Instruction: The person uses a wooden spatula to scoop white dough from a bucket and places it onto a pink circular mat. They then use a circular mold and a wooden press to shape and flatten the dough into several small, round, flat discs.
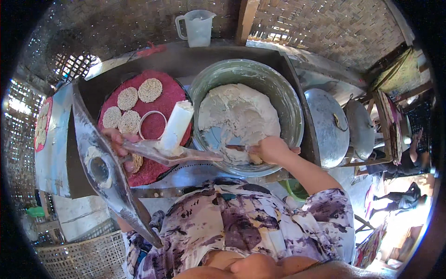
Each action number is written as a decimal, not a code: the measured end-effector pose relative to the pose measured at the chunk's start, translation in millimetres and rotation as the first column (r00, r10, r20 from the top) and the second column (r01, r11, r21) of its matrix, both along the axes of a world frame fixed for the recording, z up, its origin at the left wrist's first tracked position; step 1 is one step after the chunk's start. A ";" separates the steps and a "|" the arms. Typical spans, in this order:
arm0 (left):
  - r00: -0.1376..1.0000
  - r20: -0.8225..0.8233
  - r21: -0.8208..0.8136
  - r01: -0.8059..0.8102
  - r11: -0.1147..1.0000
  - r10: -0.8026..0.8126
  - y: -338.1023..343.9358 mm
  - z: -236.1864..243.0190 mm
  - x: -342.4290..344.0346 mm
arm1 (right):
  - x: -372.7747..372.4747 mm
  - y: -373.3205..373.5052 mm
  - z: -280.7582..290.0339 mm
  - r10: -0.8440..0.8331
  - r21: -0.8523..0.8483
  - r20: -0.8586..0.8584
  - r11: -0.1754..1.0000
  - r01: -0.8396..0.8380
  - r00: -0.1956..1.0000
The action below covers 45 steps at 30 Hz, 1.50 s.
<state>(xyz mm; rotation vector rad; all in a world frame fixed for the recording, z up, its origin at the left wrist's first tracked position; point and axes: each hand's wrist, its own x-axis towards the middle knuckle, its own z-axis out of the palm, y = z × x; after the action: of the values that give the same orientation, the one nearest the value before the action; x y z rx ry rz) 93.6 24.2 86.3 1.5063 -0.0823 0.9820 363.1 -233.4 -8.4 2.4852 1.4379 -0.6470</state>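
Observation:
My left hand [117, 140] is closed around a two-part wooden press at the left. One part is a plunger [176, 125], a pale cylinder standing on a wooden bar; the other is a long dark wooden bar [98, 173] with a round hole smeared with dough. My right hand [273, 149] reaches into a big greenish basin [290, 100] and grips a wooden spatula [240, 148], whose flat end touches the pale dough [241, 109]. Beneath the press, a red round mat [158, 79] carries several lacy noodle discs [150, 90] and a white ring [153, 124].
A clear plastic jug [197, 29] stands behind the dark wooden frame around the work area. Large metal lids [326, 128] lie to the right of the basin. Another red mat with discs [42, 124] hangs over the far left edge. People are visible at the far right.

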 end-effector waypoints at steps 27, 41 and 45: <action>0.997 0.041 0.142 0.052 0.988 -0.058 14.1 -4.2 1.6 | -45.0 11.3 4.6 -0.195 -0.181 -0.096 0.968 0.175 0.976; 0.993 -0.120 0.130 0.006 0.992 0.009 9.4 -0.1 13.6 | -46.4 25.6 -39.4 -0.234 -0.055 -0.266 0.972 0.228 0.935; 0.979 -0.183 0.115 -0.074 0.991 0.095 2.2 6.2 17.5 | -42.7 22.9 -42.0 -0.234 -0.033 -0.268 0.972 0.234 0.934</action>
<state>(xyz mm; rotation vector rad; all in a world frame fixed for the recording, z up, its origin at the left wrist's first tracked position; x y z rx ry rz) 111.1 26.3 92.5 1.7066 0.0660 0.9095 320.3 -210.5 -50.4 2.6750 1.2261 -1.0699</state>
